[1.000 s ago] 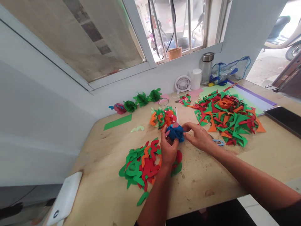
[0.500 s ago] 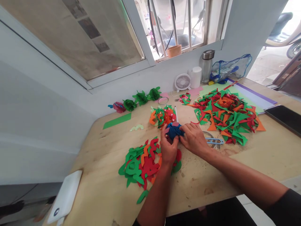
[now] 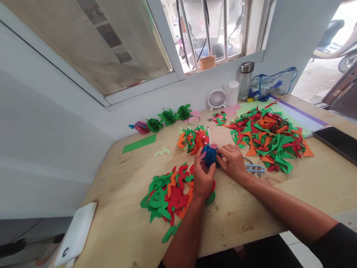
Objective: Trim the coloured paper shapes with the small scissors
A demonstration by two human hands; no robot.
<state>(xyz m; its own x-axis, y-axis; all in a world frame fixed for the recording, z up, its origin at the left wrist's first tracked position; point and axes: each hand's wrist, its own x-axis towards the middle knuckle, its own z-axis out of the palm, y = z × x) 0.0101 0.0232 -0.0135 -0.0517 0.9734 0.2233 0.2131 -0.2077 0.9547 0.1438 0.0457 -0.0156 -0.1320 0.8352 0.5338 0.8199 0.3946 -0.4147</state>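
A small folded-paper figure, blue with pink pieces [image 3: 210, 157], is between my two hands above the table. My left hand [image 3: 203, 175] is closed round its left and near side, thumb in front. The fingers of my right hand [image 3: 231, 160] pinch its right edge. Just behind it lie a white pen [image 3: 209, 134] and a cluster of orange, red and green paper pieces [image 3: 193, 139]. Under and left of my left wrist spreads a heap of cut green, red and orange shapes [image 3: 170, 193]. A light blue cutter [image 3: 255, 168] lies beside my right wrist.
Finished-looking paper figures [image 3: 168, 117] line the wall. A large pile of paper scraps [image 3: 269, 136] covers the right side, near a black phone [image 3: 337, 140]. A small fan [image 3: 216, 99], a glass bottle [image 3: 245, 82] and a clear pouch [image 3: 273, 83] stand at the back.
Both hands have shifted slightly to the right with the blue paper figure, which has turned so that more of its rounded blue side shows. The camera view has moved slightly.
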